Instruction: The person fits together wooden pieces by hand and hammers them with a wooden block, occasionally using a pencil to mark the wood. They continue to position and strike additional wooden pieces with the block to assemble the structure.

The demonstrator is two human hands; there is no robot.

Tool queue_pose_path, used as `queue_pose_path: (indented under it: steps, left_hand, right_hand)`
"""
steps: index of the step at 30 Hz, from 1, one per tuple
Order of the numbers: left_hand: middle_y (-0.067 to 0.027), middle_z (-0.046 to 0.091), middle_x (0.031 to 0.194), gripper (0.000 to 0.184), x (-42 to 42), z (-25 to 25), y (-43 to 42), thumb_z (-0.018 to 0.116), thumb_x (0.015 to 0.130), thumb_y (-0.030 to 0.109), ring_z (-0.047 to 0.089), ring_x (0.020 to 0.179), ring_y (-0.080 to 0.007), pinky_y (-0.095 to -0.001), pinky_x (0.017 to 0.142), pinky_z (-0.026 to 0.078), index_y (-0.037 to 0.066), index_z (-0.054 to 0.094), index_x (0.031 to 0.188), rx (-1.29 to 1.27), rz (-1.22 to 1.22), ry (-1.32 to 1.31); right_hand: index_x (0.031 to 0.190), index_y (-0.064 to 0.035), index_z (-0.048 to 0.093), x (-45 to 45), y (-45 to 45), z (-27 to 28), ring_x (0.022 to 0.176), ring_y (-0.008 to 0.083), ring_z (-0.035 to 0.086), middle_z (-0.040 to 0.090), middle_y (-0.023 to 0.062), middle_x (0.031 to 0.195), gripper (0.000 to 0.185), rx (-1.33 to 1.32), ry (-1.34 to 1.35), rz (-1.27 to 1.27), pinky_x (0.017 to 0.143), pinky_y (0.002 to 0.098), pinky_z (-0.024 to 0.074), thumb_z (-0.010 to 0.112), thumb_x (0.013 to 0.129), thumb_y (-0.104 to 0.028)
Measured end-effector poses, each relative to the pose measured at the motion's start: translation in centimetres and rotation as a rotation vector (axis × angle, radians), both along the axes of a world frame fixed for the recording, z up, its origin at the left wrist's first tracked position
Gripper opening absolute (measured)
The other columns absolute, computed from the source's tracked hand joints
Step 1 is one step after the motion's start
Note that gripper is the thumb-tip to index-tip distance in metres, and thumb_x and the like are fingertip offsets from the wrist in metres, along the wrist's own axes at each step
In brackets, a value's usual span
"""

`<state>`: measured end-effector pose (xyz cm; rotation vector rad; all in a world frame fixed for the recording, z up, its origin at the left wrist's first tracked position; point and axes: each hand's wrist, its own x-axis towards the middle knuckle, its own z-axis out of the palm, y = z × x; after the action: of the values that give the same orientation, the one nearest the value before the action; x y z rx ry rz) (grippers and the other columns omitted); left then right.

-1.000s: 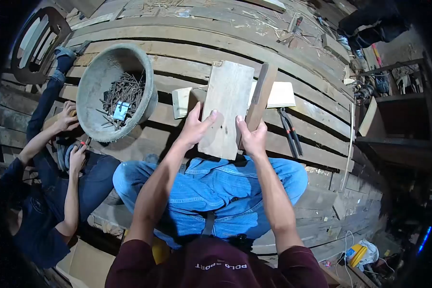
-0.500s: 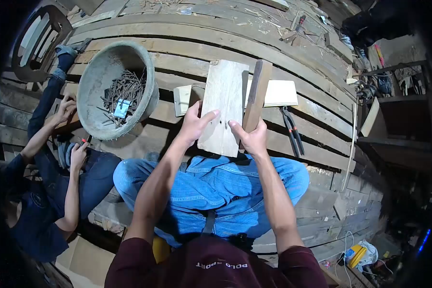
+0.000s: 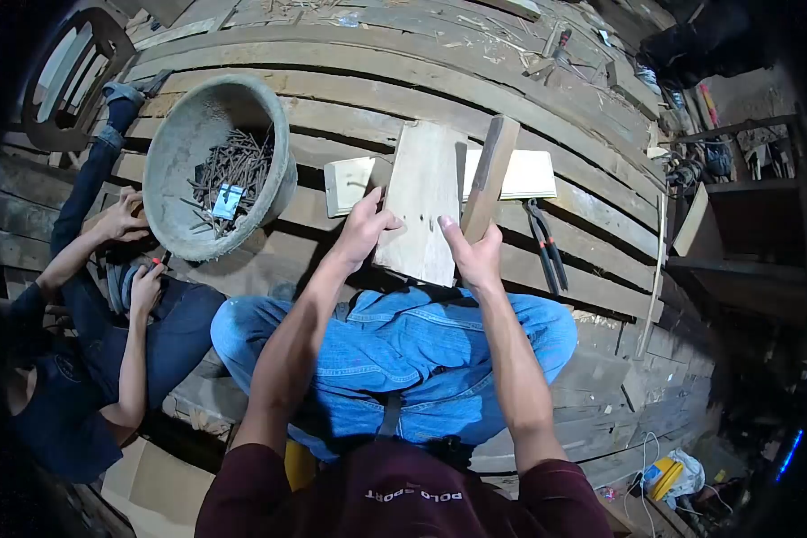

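In front of my lap, a pale wooden board stands tilted. My left hand is closed round its left edge, with the thumb on its face. My right hand grips a brown wooden strip near its lower end, and the right thumb reaches to the board's right edge. One narrow side of the strip is dark. Fingers behind the wood are hidden. Partly covered, a cream-coloured piece lies behind the strip. Pincers with dark handles lie to the right of my right hand.
A grey basin of rusty nails and a small blue-white packet stands at left. Beside it a co-worker's hands hold a red-and-black tool. A pale block sits near the basin. Gaps run between the floor planks.
The board and strip have shifted slightly right and tilted a little. Both my hands keep their grip. The co-worker's hands have barely moved.
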<state>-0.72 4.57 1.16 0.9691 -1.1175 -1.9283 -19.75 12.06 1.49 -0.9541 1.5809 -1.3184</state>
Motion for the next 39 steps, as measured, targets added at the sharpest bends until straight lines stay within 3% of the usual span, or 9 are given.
queue_pose_path:
  steps: [9,13,17,21,22,24,27,34,39]
  left_hand:
    - [-0.0094,0.063,0.127,0.062,-1.3,-0.6,1.2,0.043,0.097,0.049,0.058,0.121,-0.0227,-0.0362,0.104,0.042,0.002,0.053,0.137,0.412,0.126,0.401]
    - [-0.0068,0.061,0.13,0.059,-4.1,-1.8,4.9,0.052,0.097,0.053,0.059,0.118,-0.0195,-0.0391,0.099,0.047,0.01,0.052,0.137,0.432,0.334,0.383]
    - [-0.0088,0.059,0.122,0.051,-4.3,-1.6,6.3,0.073,0.09,0.019,0.061,0.113,-0.0191,-0.0329,0.089,0.054,0.006,0.048,0.133,0.443,0.4,0.339]
    - [-0.0093,0.055,0.123,0.068,-5.0,-0.9,7.2,0.08,0.081,0.007,0.06,0.111,-0.0185,-0.0333,0.089,0.055,0.005,0.036,0.132,0.174,0.387,0.236]
    - [-0.0086,0.055,0.122,0.073,-5.5,-1.1,7.5,0.081,0.079,0.008,0.06,0.106,-0.0168,-0.0314,0.084,0.055,0.006,0.033,0.134,0.085,0.423,0.202]
    - [-0.0084,0.055,0.131,0.059,-5.4,-0.5,8.3,0.075,0.087,0.012,0.056,0.12,-0.0191,-0.0381,0.106,0.045,0.002,0.041,0.135,0.216,0.383,0.163]
    - [-0.0076,0.061,0.122,0.046,-4.9,-1.0,8.3,0.072,0.09,0.019,0.059,0.116,-0.018,-0.0381,0.103,0.047,0.0,0.053,0.126,0.487,0.266,0.096]
    - [-0.0093,0.066,0.114,0.037,-3.5,-0.9,5.8,0.068,0.089,0.02,0.064,0.105,-0.0191,-0.0388,0.095,0.052,0.0,0.06,0.119,0.348,0.413,0.105]
    - [-0.0151,0.065,0.113,0.05,-2.1,-2.3,3.3,0.067,0.089,0.033,0.066,0.106,-0.024,-0.0423,0.094,0.056,-0.005,0.058,0.12,0.341,0.525,0.064]
  right_hand:
    - [0.114,0.0048,0.059,0.4,-0.2,0.1,0.093,0.0151,0.065,0.068,0.0096,0.102,0.038,0.054,-0.153,-0.232,0.081,0.0298,0.0529,0.077,0.087,-0.015]
    - [0.116,0.0053,0.057,0.8,-0.4,-1.9,0.092,0.0157,0.066,0.067,0.0108,0.104,0.037,-0.132,-0.082,-0.306,0.081,0.0302,0.0533,0.075,0.087,-0.01]
    - [0.118,0.0051,0.055,1.1,-0.1,-0.3,0.094,0.0163,0.065,0.067,0.0114,0.105,0.04,-0.077,-0.005,-0.305,0.081,0.0292,0.0532,0.076,0.087,-0.01]
    - [0.119,0.0045,0.055,0.7,-0.2,-2.3,0.093,0.0156,0.064,0.066,0.0102,0.106,0.042,-0.03,-0.189,-0.357,0.08,0.0289,0.0531,0.076,0.086,-0.011]
    - [0.121,0.0044,0.055,0.8,-0.2,-2.2,0.093,0.0162,0.064,0.066,0.0098,0.108,0.044,-0.047,-0.182,-0.353,0.082,0.0305,0.0528,0.077,0.087,-0.013]
    - [0.117,0.0036,0.058,0.9,0.0,-1.3,0.096,0.016,0.065,0.068,0.0094,0.108,0.036,0.051,-0.153,-0.365,0.085,0.0318,0.0527,0.074,0.089,-0.012]
    - [0.118,0.0031,0.059,1.2,0.0,-1.4,0.095,0.0164,0.064,0.067,0.0093,0.109,0.039,0.02,-0.17,-0.36,0.084,0.0325,0.0521,0.076,0.088,-0.015]
    - [0.117,0.004,0.061,1.2,-0.5,0.5,0.089,0.0178,0.065,0.07,0.0096,0.095,0.043,0.302,-0.03,-0.093,0.08,0.0341,0.0517,0.077,0.084,-0.019]
    - [0.097,0.0052,0.063,1.9,0.6,-0.8,0.059,0.0205,0.066,0.07,0.012,0.076,0.032,0.269,0.212,0.04,0.055,0.0353,0.0539,0.074,0.079,-0.018]
